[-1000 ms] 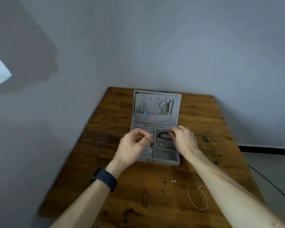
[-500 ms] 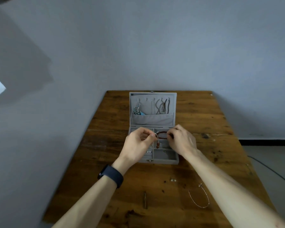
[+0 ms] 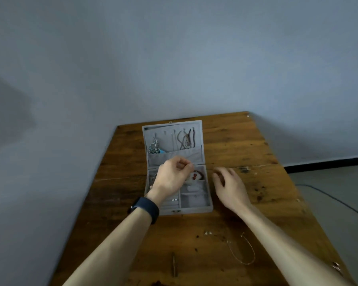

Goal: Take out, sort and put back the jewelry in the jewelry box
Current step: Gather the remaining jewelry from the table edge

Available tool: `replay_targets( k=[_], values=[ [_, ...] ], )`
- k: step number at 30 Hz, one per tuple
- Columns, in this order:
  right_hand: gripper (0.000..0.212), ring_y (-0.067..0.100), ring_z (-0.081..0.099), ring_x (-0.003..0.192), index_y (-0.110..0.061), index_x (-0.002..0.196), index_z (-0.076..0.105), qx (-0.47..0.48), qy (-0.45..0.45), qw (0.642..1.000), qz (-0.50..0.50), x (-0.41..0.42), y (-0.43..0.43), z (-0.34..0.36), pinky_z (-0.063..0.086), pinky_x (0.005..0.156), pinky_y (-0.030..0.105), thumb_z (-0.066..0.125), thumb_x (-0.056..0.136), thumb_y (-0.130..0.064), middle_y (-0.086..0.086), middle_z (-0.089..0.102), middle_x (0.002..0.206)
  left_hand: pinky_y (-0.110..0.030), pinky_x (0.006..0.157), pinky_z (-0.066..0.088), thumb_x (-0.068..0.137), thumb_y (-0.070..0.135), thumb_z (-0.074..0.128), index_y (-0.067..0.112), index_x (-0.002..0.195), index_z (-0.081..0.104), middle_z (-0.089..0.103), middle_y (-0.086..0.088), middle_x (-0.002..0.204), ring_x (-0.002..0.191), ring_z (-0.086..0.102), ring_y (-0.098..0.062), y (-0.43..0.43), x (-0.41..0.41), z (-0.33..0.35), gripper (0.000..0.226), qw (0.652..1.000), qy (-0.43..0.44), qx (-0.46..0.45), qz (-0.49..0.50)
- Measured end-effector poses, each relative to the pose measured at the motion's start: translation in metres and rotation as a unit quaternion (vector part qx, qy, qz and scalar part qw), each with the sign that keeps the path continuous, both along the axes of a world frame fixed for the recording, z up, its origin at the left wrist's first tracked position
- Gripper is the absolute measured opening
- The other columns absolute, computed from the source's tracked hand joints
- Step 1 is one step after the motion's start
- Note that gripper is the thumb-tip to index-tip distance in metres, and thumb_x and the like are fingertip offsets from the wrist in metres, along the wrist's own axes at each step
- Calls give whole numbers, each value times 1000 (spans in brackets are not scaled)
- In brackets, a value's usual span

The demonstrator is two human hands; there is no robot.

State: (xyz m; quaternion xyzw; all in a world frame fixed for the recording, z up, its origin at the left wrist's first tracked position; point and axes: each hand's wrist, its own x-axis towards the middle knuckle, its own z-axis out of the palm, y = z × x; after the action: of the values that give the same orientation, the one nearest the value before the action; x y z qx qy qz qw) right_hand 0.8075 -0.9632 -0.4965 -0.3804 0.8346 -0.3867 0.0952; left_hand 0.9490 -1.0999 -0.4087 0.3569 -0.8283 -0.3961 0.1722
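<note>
The left hand [image 3: 172, 176] is pinching what looks like the red bead bracelet [image 3: 197, 176] above the jewelry box [image 3: 196, 205]; the right hand [image 3: 228, 185], at its three o'clock, is hanging loose and empty. Snagging a divider could spill beads.

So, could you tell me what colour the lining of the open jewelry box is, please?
Light grey throughout, lid and compartments alike, on the jewelry box; the head view, the only one, shows it.
</note>
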Motion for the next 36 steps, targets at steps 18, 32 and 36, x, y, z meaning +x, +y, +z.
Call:
replay_targets(
  k=[18, 32, 36],
  values=[
    [40, 23, 41, 131, -24, 138, 53, 106, 163, 981, 25, 2, 21, -27, 40, 107, 41, 45, 100, -33, 0, 48, 142, -37, 65, 60, 99, 32, 52, 25, 101, 70, 70, 0, 87, 76, 68, -22, -16, -45, -22, 20, 948, -238, -210, 1],
    [60, 15, -12, 153, -35, 160, 8, 212, 128, 967, 57, 1, 25, -24, -9, 123, 50, 13, 104, -54, -5, -4, 168, -36, 80, 48, 99, 35, 45, 23, 105, 73, 67, 2, 106, 100, 62, -22, -15, -41, -36, 31, 882, -297, -353, -100],
    [60, 15, -12, 153, -35, 160, 8, 217, 124, 967, 53, 2, 25, -23, -8, 123, 51, 13, 103, -55, -5, -4, 168, -39, 93, 43, 102, 38, 39, 21, 101, 75, 67, 2, 108, 113, 55, -21, -15, -40, -41, 40, 858, -317, -386, -115]
  ],
)
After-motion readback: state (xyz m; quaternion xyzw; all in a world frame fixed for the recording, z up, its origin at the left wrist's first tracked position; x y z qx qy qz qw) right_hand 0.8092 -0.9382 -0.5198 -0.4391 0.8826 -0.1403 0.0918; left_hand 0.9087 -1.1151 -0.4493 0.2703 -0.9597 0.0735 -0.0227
